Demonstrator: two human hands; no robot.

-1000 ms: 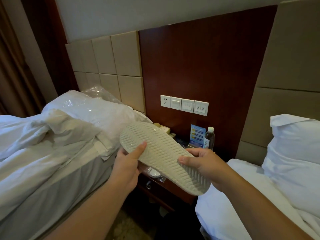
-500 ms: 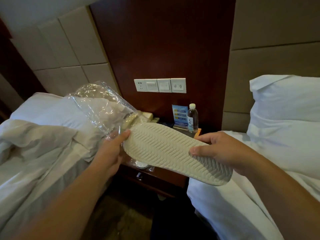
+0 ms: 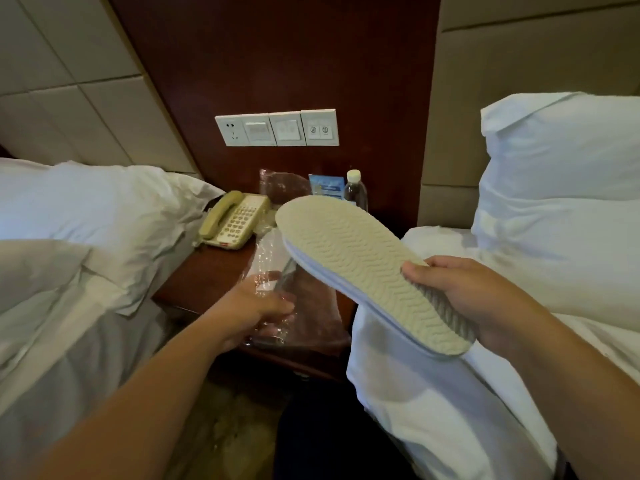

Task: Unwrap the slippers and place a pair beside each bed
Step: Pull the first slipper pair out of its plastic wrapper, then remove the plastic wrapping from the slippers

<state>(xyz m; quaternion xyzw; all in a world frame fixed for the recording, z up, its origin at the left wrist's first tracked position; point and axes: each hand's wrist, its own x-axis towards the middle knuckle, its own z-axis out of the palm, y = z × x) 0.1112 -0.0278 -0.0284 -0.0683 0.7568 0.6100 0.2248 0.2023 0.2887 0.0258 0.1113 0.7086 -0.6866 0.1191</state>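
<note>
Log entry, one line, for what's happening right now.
right hand: grips slippers, sole up | left hand: holds plastic wrapper over nightstand | stage: unwrapped, not yet placed beside beds

telephone (image 3: 232,220) and water bottle (image 3: 355,190) (capped) share the nightstand (image 3: 207,277).

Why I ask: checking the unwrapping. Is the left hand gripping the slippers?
No, the left hand holds the clear plastic wrapper, while only the right hand grips the slippers.

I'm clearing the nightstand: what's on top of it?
A phone, plastic wrap in the left hand, a water bottle and a blue card. The held slippers hide its right side.
</note>
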